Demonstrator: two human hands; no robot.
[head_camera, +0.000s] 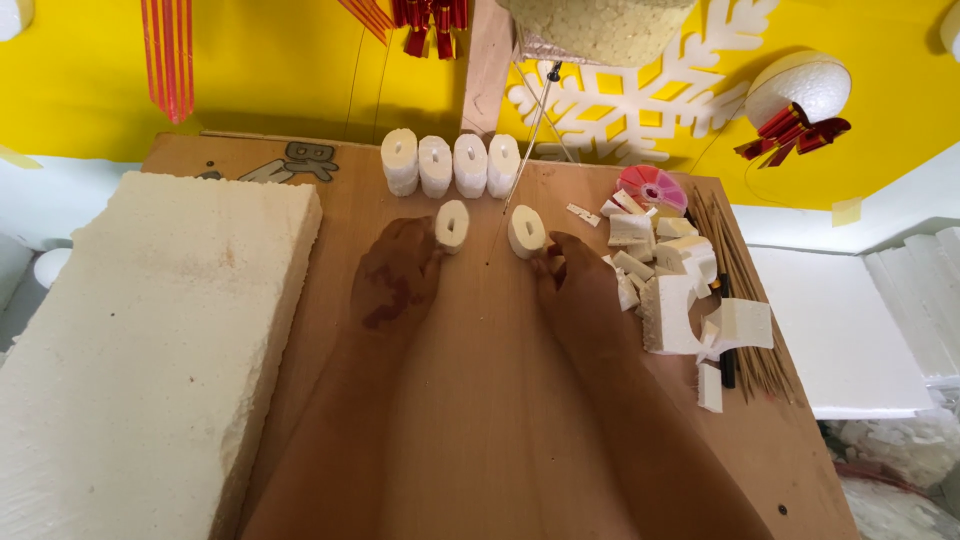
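Observation:
On a brown wooden table (480, 400), my left hand (397, 280) pinches a small oval white foam piece (452, 225) with a slot in its middle, held upright on the board. My right hand (575, 285) grips a second, similar oval foam piece (526, 231) a little to the right. Beyond them, near the table's far edge, several like foam ovals (450, 164) stand side by side in a row. A thin taut wire (520, 175) runs down at a slant between the two held pieces.
A big thick foam slab (150, 330) covers the table's left side. At right lie foam offcuts (680, 290), a bundle of thin wooden skewers (745, 300) and a pink round thing (652, 186). Yellow wall behind carries a foam snowflake (640, 90) and red ornaments.

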